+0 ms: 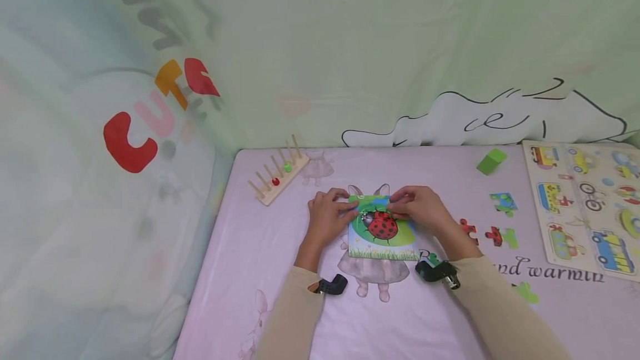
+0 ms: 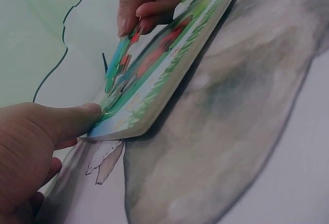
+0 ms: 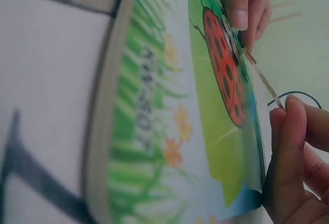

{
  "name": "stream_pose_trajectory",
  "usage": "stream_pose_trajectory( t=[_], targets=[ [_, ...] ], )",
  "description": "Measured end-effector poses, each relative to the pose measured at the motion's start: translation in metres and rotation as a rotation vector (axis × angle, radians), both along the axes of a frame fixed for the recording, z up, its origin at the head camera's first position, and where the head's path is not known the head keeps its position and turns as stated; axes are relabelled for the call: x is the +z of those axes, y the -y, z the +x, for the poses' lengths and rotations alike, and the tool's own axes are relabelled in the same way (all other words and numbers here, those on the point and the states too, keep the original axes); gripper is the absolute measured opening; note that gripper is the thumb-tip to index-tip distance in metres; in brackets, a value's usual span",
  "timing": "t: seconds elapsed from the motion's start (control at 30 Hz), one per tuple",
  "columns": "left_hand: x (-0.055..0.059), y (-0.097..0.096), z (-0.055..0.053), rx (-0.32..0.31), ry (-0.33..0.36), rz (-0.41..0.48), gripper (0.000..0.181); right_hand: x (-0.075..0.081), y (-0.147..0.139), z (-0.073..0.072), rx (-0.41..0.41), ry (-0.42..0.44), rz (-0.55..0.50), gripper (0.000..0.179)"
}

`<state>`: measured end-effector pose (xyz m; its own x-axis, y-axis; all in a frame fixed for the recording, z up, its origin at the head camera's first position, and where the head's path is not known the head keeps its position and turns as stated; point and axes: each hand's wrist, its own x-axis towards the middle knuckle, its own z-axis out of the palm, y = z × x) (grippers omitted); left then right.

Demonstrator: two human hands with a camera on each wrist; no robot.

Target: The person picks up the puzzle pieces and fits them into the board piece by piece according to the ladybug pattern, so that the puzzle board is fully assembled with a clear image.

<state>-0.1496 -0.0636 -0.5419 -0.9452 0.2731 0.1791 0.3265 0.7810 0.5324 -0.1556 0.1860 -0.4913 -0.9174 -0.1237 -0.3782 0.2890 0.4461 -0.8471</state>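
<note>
A ladybug jigsaw puzzle board (image 1: 382, 253) lies on the pink tablecloth between the two hands. My left hand (image 1: 326, 216) grips its left edge, with the thumb (image 2: 77, 117) on top of the corner and the other fingers curled at the side. At the upper right, my right hand (image 1: 422, 208) pinches a jigsaw puzzle piece (image 2: 123, 62) between thumb and fingers. Blue, green and red show on this piece. It stands tilted over the far part of the board, its lower end close to the picture; edge-on, it looks thin (image 3: 266, 82) in the right wrist view.
Loose puzzle pieces (image 1: 504, 203) lie right of the right forearm, with another green piece (image 1: 526, 292) nearer. A green block (image 1: 491, 161) and a wooden vehicle puzzle board (image 1: 565, 257) are farther right. A pegged wooden rack (image 1: 284, 182) with red and green beads stands back left.
</note>
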Motion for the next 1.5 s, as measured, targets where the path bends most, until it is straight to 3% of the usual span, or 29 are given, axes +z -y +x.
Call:
stream_pose_trajectory(
  t=[0.1, 0.43, 1.0, 1.33, 1.5],
  targets=[
    [0.001, -0.001, 0.0, 0.002, 0.005, -0.005, 0.026, -0.001, 0.003, 0.0, -0.01, -0.021, 0.019, 0.032],
    [0.001, -0.002, -0.002, 0.0, 0.009, -0.002, 0.025, 0.006, 0.01, 0.001, -0.039, -0.071, 0.219, 0.026],
    [0.0, -0.004, -0.001, 0.007, 0.016, -0.013, 0.026, 0.006, 0.015, -0.003, -0.045, -0.078, 0.329, 0.025],
    [0.001, -0.002, 0.001, 0.006, -0.006, 0.013, 0.025, 0.009, 0.018, -0.006, -0.018, -0.13, 0.458, 0.024],
    [-0.001, -0.001, 0.0, 0.005, -0.003, 0.003, 0.026, 0.008, 0.018, -0.009, -0.014, -0.122, 0.46, 0.022]
  ],
)
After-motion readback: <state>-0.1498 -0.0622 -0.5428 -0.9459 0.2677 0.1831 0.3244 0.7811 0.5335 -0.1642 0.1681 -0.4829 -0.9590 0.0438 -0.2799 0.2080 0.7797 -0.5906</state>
